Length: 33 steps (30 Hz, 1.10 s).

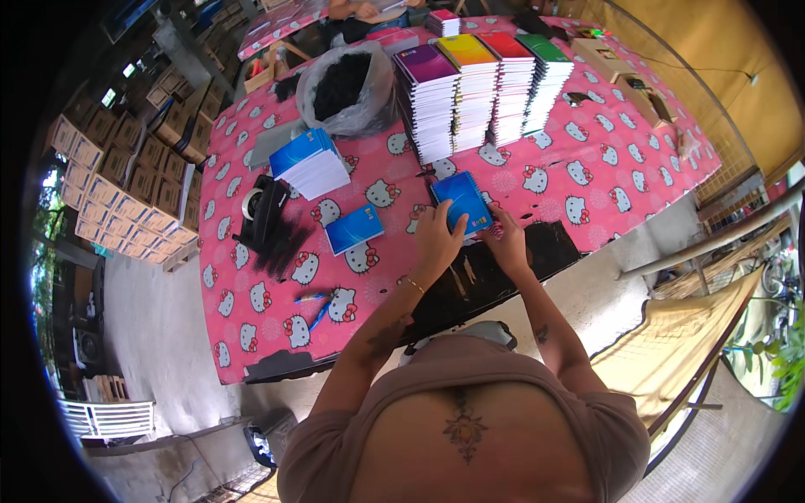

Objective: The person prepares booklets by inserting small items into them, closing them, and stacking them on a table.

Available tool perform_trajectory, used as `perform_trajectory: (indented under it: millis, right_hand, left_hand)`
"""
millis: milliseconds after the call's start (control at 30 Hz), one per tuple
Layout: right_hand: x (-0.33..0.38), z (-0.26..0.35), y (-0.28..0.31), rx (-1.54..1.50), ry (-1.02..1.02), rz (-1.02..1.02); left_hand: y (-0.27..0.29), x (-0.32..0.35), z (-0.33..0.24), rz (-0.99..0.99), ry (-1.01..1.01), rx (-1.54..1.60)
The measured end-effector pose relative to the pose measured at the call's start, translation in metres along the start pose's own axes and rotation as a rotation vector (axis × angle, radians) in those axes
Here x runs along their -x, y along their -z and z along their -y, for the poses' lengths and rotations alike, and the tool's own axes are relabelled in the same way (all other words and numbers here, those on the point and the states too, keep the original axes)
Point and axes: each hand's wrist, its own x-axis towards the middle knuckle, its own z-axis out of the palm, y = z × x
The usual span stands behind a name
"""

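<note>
A blue spiral notebook (464, 198) lies at a slant on the pink table in front of me, its wire coil along the right edge. My left hand (439, 239) holds it by the lower left, with the thumb across the cover. At its lower right corner the fingers of my right hand (506, 241) are closed on the edge by the coil; the fingertips are partly hidden. Left of them rests another blue notebook (354, 229), flat and apart from my hands. Behind that stands a stack of blue notebooks (310, 164).
Tall notebook stacks, purple (428, 105), yellow (470, 92), red (507, 88) and green (547, 84), stand behind. A clear bag (381, 88) holds black material. Farther left are a black tape dispenser (267, 211) and blue pens (319, 313). Another person's hand (366, 10) shows across the table.
</note>
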Motion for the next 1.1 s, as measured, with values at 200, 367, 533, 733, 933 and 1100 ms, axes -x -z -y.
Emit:
perform_trajectory:
  millis: [200,367,533,733,933,1100]
  right_hand:
    - [-0.003,0.000,0.003,-0.015,-0.026,0.043]
    - [-0.011,0.010,0.015,-0.064,-0.004,0.042]
    - [-0.013,0.042,0.016,-0.070,0.133,-0.062]
    - [0.013,0.085,-0.024,-0.206,0.276,0.221]
    - [0.030,0.102,-0.095,-0.285,0.099,0.240]
    - [0.064,0.066,-0.123,-0.433,-0.221,0.453]
  left_hand:
    - [-0.002,-0.001,-0.003,0.044,0.093,0.014]
    - [0.020,0.001,0.009,-0.060,0.228,0.142]
    - [0.103,0.034,0.136,0.078,-0.003,-0.364]
    - [0.127,0.036,0.152,0.211,-0.088,-0.194]
    - [0.129,0.064,0.096,0.452,-0.247,-0.275]
    - [0.168,0.059,0.143,0.127,0.079,-0.302]
